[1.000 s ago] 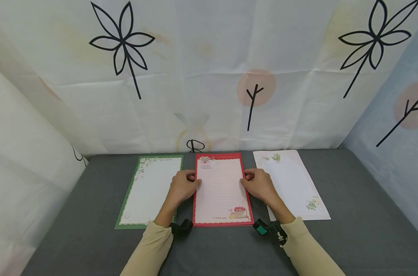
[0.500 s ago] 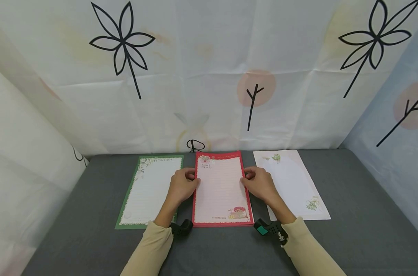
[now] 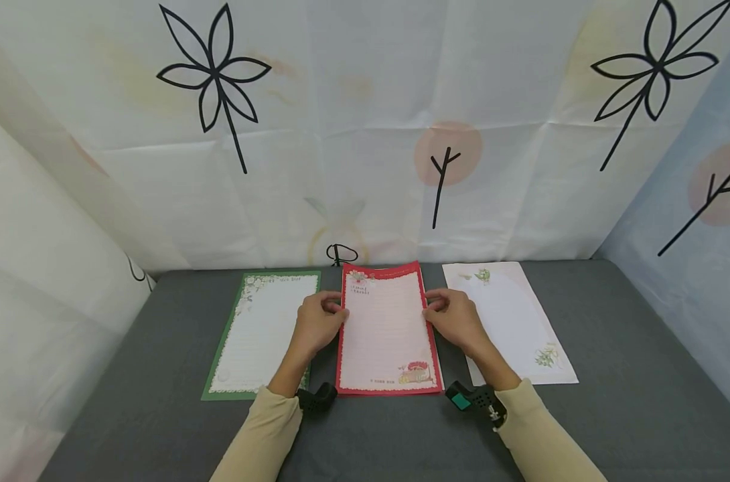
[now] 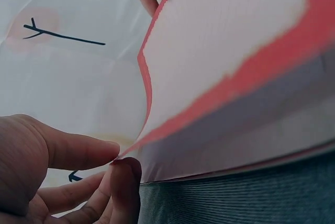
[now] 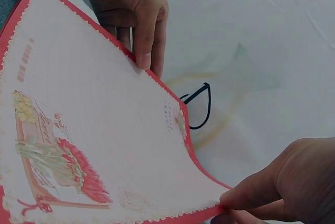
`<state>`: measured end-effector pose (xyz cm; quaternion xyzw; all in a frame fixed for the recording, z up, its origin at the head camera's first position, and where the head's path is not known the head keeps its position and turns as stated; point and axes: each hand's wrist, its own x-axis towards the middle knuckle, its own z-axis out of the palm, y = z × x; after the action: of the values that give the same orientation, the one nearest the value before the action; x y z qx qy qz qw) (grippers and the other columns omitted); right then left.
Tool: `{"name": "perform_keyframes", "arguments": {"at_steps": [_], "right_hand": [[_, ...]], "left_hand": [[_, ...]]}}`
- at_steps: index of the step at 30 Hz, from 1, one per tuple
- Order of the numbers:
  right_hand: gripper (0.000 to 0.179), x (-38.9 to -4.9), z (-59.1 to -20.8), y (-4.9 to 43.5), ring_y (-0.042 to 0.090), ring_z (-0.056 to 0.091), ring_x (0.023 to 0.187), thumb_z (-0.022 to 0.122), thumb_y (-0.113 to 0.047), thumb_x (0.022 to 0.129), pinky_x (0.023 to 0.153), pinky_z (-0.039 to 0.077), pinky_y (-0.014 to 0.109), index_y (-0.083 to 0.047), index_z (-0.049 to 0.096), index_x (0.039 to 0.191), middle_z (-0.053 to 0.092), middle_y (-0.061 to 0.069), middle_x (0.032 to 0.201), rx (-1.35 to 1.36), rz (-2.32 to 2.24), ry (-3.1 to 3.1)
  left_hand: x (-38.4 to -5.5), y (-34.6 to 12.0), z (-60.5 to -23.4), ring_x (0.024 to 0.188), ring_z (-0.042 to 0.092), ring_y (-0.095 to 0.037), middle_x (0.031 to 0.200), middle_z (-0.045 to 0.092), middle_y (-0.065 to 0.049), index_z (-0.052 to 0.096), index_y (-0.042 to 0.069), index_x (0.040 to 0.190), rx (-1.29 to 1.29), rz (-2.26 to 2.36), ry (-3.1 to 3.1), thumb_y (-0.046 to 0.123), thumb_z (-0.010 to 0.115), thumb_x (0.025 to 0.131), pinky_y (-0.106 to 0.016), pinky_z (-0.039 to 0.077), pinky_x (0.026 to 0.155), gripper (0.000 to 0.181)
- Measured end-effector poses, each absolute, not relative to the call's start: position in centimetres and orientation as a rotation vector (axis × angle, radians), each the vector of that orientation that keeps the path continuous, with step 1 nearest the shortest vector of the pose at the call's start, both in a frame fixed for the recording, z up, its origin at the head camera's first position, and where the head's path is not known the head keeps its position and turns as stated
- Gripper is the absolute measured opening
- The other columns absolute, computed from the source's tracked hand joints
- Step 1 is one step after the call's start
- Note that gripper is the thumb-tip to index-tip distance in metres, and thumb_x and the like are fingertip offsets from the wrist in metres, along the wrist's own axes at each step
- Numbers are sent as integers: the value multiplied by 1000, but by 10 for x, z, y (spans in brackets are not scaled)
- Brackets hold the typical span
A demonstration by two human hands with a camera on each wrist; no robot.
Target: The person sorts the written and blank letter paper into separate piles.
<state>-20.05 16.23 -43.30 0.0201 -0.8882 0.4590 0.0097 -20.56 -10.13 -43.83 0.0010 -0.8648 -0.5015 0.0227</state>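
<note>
A sheet of red-bordered letter paper (image 3: 386, 335), lined and printed with flowers, lies in the middle in the head view. My left hand (image 3: 319, 323) pinches its left edge between thumb and fingers. On the opposite edge, my right hand (image 3: 455, 320) pinches it the same way. The left wrist view shows the red-edged sheet (image 4: 225, 30) bowed and raised over pale paper (image 4: 230, 153) beneath, with the left thumb (image 4: 86, 148) on its border. In the right wrist view the sheet's far edge curves up between both hands.
Green-bordered letter paper (image 3: 268, 335) lies to the left, partly under my left forearm. White paper with green plant prints (image 3: 516, 328) lies to the right, partly behind my right forearm. A dark grey cloth (image 3: 377, 435) covers the table. Behind hangs a white patterned curtain (image 3: 341, 167).
The top edge of the red-bordered sheet has risen slightly and curved more. Both hands have shifted up a little with it, still pinching its sides. The other papers have not moved.
</note>
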Motion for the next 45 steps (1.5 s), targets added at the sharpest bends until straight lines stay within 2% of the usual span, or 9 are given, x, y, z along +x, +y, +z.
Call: {"name": "perform_keyframes", "arguments": {"at_steps": [6, 11, 17, 27, 36, 45], "right_hand": [[34, -200, -430, 165, 21, 68, 67, 67, 2, 91, 64, 58, 33, 8, 65, 124, 68, 13, 87, 52, 1613, -2705], [34, -200, -428, 166, 23, 67, 68, 65, 1, 92, 65, 56, 34, 7, 65, 125, 68, 14, 89, 45, 1658, -2681], [35, -199, -425, 167, 24, 67, 70, 65, 0, 91, 67, 58, 37, 7, 64, 126, 69, 16, 92, 55, 1721, -2628], [35, -196, -418, 164, 22, 67, 74, 66, 1, 93, 71, 60, 41, 6, 63, 128, 67, 17, 93, 73, 1804, -2559], [36, -198, -415, 147, 20, 68, 74, 67, 3, 93, 68, 59, 33, 5, 63, 129, 67, 20, 96, 118, 1858, -2511], [36, -202, -411, 112, 22, 69, 72, 69, 6, 91, 69, 61, 40, 4, 65, 127, 66, 19, 94, 132, 1933, -2438]], "left_hand": [[-206, -102, -439, 76, 66, -21, 85, 71, -9, 69, -4, 120, 26, -1596, -2669, 5, 71, 90, -32, 53, 62, 31], [-206, -104, -437, 66, 66, -19, 86, 71, -12, 68, -5, 122, 19, -1704, -2635, 3, 69, 91, -33, 56, 61, 31], [-207, -107, -433, 65, 66, -17, 89, 72, -13, 67, -3, 124, 37, -1769, -2615, 2, 70, 92, -33, 57, 62, 32], [-205, -118, -420, 75, 69, -23, 98, 72, -20, 62, -6, 129, 12, -1882, -2621, -3, 65, 95, -38, 60, 68, 34], [-204, -141, -408, 81, 70, -22, 105, 70, -24, 60, -7, 131, 5, -1904, -2641, -3, 62, 97, -39, 60, 74, 34], [-204, -172, -399, 91, 72, -27, 114, 68, -28, 58, -8, 132, 91, -1854, -2669, 0, 61, 99, -42, 59, 81, 34]]}}
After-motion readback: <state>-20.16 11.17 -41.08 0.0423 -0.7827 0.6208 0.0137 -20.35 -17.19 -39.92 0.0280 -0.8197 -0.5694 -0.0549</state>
